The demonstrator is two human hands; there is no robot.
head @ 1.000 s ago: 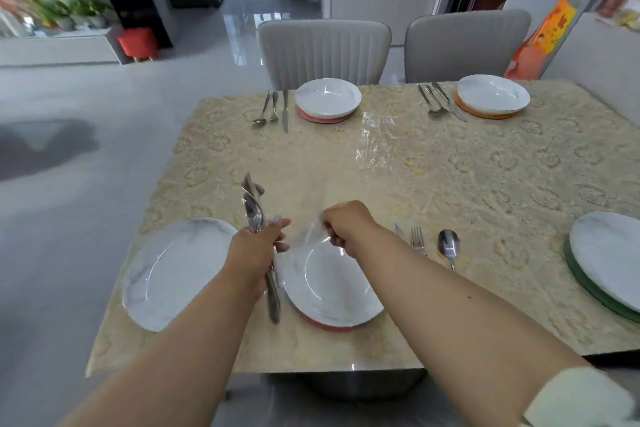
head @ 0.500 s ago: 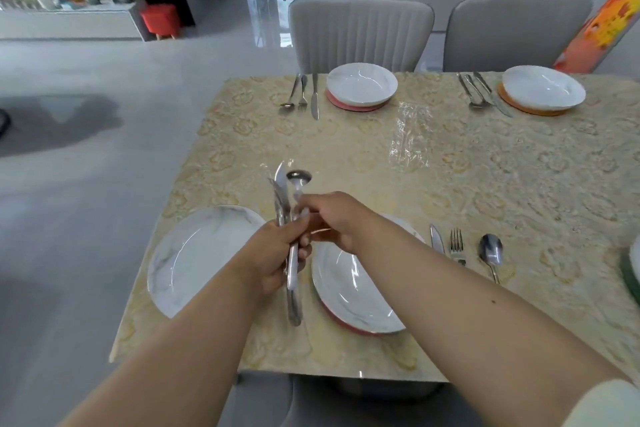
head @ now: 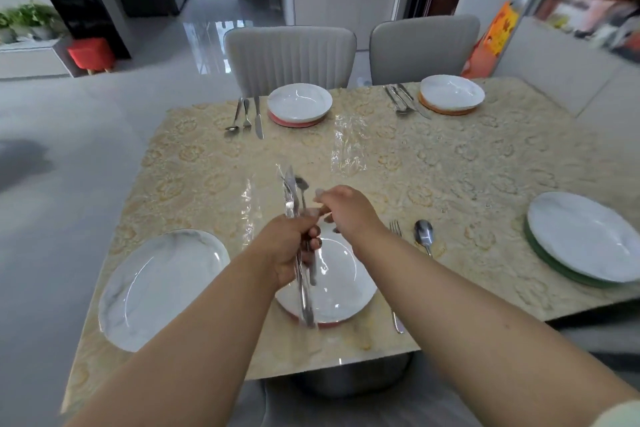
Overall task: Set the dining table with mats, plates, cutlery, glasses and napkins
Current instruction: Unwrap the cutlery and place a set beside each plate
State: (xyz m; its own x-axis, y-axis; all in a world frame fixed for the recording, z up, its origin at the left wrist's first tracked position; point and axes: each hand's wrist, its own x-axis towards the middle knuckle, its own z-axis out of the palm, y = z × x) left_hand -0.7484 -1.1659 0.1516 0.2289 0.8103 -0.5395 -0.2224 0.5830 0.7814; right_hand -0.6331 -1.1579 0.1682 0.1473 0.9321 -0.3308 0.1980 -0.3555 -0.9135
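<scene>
Left hand (head: pixel 289 246) grips the wrapped cutlery bundle (head: pixel 298 236) mid-handle; right hand (head: pixel 346 210) pinches its film — stiff, slippery steel, likely best held at the handles.

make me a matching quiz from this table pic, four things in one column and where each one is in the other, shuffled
Things
1. cutlery bundle
2. marble plate
3. lone spoon
4. orange mat

Places
A. under the far right plate
B. on the table, right of the fork
C. held in the left hand, with the right hand at its top
D. near left corner of the table, no mat visible beneath

Pairs: 1-C, 2-D, 3-B, 4-A
</scene>
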